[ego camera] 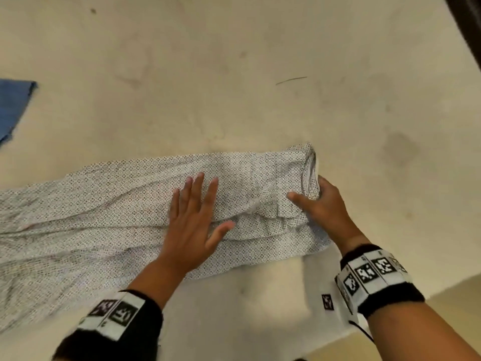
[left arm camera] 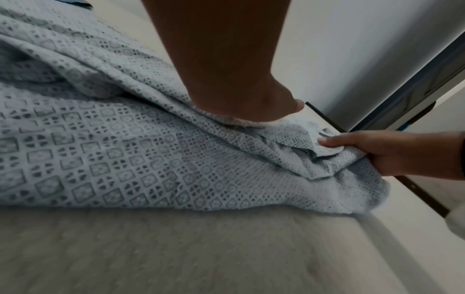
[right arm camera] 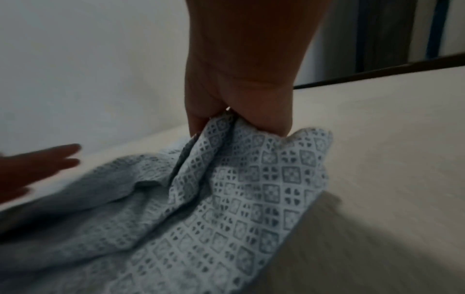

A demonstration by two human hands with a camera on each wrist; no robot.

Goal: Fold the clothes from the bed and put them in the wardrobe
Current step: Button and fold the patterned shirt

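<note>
A white garment with a small grey diamond print [ego camera: 130,204] lies stretched from left to right across the cream mattress [ego camera: 234,74], folded lengthwise. My left hand [ego camera: 194,217] lies flat on its middle with the fingers spread and straight. At the garment's right end my right hand [ego camera: 316,201] grips the bunched collar end [right arm camera: 241,151], thumb on top and fingers curled under the cloth. The left wrist view shows the patterned garment [left arm camera: 125,159] under my left hand [left arm camera: 251,105], with the right hand [left arm camera: 392,153] holding its far end.
A blue piece of clothing [ego camera: 13,105] lies at the mattress's left edge. The mattress's near edge [ego camera: 390,300] runs below my right wrist. A dark frame [ego camera: 468,22] shows at the top right corner. A thin dark thread [ego camera: 291,80] lies on the mattress.
</note>
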